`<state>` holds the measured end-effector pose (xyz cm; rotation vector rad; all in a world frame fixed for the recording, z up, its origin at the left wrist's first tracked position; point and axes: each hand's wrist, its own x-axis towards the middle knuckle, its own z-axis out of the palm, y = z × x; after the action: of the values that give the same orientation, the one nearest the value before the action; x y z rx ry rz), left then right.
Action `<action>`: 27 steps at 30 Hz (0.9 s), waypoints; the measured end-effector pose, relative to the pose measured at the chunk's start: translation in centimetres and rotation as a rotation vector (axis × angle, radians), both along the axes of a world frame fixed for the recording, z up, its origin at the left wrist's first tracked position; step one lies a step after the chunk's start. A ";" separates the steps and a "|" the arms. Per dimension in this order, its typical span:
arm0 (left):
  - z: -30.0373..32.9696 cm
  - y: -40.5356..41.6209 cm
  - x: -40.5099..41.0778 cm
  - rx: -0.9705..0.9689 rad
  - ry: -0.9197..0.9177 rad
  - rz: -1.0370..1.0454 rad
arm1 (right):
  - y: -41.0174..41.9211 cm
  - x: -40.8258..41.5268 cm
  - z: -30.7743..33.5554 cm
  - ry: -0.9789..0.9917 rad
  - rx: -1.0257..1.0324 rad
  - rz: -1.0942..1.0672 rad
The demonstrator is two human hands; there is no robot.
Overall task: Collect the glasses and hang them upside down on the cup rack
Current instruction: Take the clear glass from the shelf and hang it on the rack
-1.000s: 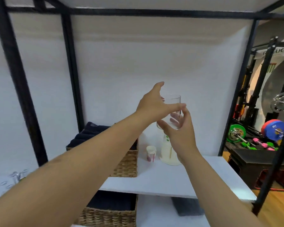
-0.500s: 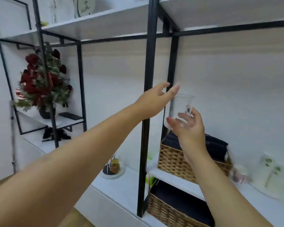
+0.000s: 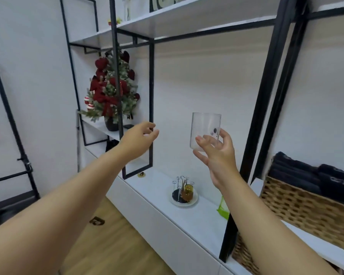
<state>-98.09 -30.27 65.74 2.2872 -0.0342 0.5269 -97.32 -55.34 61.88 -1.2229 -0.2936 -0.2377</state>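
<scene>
Clear glass held up, rack below

Our right hand (image 3: 216, 153) has its grip curled round the lower part of a clear glass (image 3: 206, 130), upright in the air. Our left hand (image 3: 138, 140) hangs loose, fingers relaxed, holding nothing. Farther off, the cup rack (image 3: 182, 188) stands on the white surface (image 3: 159, 187), an amber glass (image 3: 188, 192) on it

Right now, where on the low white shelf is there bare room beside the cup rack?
Bare shelf runs left of the cup rack up to the black frame foot. Bare strip in front too. Rightward it is tighter: green item and black post.
</scene>
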 end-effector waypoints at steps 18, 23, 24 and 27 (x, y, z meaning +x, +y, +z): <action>-4.7 5.3 22.9 -0.031 0.063 0.035 | 7.9 24.9 -4.0 0.026 -0.222 0.004; -6.1 5.4 29.5 -0.003 0.084 0.003 | 8.2 30.8 -5.6 0.054 -0.251 -0.013; -6.3 5.3 30.7 -0.003 0.086 -0.004 | 8.2 31.8 -6.0 0.060 -0.255 -0.021; -7.1 5.2 34.3 -0.018 0.103 -0.021 | 8.0 34.3 -7.1 0.077 -0.269 -0.054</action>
<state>-63.79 -25.06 58.64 2.2911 -0.0028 0.3964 -62.98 -47.32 54.76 -1.5042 -0.2312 -0.2015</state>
